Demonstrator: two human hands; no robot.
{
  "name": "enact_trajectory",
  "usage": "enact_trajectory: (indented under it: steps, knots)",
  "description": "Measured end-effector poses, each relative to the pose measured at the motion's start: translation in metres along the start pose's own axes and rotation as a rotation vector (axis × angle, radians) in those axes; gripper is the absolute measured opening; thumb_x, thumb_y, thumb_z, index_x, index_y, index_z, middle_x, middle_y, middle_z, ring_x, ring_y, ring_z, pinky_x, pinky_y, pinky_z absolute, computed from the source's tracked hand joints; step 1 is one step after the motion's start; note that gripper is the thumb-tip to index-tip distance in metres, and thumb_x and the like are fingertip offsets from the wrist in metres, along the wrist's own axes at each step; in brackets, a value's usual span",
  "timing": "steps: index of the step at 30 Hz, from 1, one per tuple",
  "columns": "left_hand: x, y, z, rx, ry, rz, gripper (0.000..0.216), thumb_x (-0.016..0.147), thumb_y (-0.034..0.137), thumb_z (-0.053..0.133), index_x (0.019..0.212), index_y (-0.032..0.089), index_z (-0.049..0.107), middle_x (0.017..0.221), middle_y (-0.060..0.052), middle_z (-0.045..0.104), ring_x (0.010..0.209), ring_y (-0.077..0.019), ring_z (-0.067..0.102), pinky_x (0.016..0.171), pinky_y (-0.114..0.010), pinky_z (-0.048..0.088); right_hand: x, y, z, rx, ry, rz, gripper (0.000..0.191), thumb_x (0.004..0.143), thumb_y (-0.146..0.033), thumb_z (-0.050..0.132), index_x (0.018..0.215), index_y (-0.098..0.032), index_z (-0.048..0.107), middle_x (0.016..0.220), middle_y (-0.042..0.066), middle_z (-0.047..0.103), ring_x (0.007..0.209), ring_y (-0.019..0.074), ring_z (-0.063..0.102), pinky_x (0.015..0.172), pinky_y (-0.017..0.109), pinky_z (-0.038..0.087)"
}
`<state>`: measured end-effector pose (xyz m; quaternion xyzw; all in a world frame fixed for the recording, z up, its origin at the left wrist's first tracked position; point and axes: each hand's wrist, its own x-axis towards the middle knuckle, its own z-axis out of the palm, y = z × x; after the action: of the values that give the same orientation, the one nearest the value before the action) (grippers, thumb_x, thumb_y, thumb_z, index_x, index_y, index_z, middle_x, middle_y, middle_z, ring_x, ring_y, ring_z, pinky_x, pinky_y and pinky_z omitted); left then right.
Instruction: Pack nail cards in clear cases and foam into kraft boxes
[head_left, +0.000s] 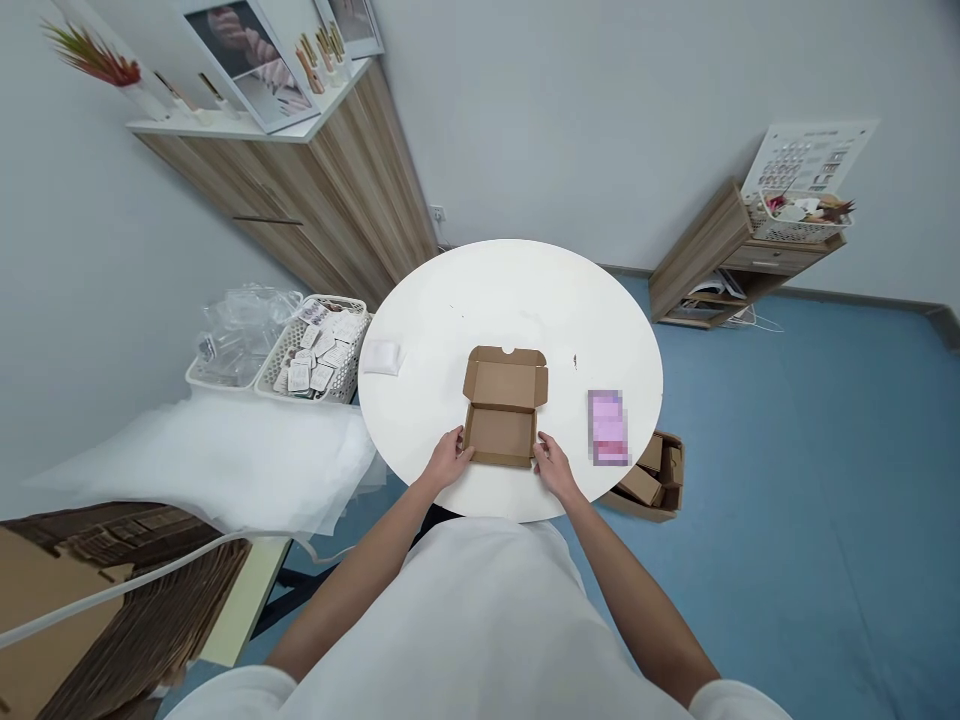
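Observation:
A small brown cardboard box (500, 430) lies on the round white table (510, 300) with its lid folded back and its inside bare. My left hand (448, 459) grips the box's near left corner, thumb against the side wall. My right hand (553, 464) holds the near right corner, fingers curled on the wall. A small white packet (382, 356) rests on the table to the left, and a pink-purple flat object (607, 427) lies to the right of the box.
White baskets (319, 360) with small packets and clear bags stand on a cloth-covered surface at left. Flat cardboard stacks (112, 600) sit at lower left. A carton of boxes (651, 480) is on the blue floor right of the table. Wooden cabinets line the walls.

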<state>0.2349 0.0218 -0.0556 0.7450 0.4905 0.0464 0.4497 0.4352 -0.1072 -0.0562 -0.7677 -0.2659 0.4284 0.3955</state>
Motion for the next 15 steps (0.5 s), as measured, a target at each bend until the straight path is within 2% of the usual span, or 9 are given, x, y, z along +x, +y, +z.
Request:
enact_trajectory:
  steps: [5,9,12,15]
  knots:
    - [-0.015,-0.007,-0.014,-0.002,0.003,-0.105,0.06,0.077,0.047,0.047,0.126,0.014,0.036,0.107,-0.011,0.051,0.083,-0.0161,0.053,0.076,-0.03,0.043,-0.005,0.007,0.004,-0.034,0.067,-0.061,0.049,0.08,-0.04,0.037,0.122,-0.015,0.04,0.095,0.007,0.055,0.07,0.0155,0.054,0.073,0.034,0.045]
    - [-0.02,-0.014,-0.036,0.005,0.042,-0.16,0.059,0.079,0.049,0.042,0.125,0.013,0.037,0.11,-0.013,0.05,0.087,-0.0175,0.054,0.079,-0.031,0.042,-0.016,0.002,0.013,-0.143,0.28,-0.179,0.051,0.079,-0.042,0.039,0.124,-0.017,0.036,0.114,0.012,0.045,0.101,0.0227,0.045,0.087,0.041,0.037]
    - [-0.015,-0.023,-0.058,0.032,0.132,-0.178,0.055,0.081,0.046,0.04,0.124,0.011,0.038,0.115,-0.015,0.047,0.089,-0.0181,0.054,0.08,-0.032,0.042,-0.025,-0.017,0.025,-0.205,0.401,-0.314,0.052,0.079,-0.041,0.043,0.125,-0.018,0.034,0.124,0.014,0.034,0.116,0.0263,0.031,0.093,0.047,0.03]
    - [-0.003,-0.035,-0.084,0.032,0.271,-0.187,0.051,0.081,0.043,0.041,0.121,0.012,0.041,0.118,-0.015,0.045,0.092,-0.0194,0.054,0.08,-0.033,0.044,-0.03,-0.051,0.046,-0.193,0.33,-0.436,0.052,0.079,-0.038,0.044,0.126,-0.02,0.032,0.124,0.013,0.034,0.117,0.0256,0.031,0.093,0.046,0.032]
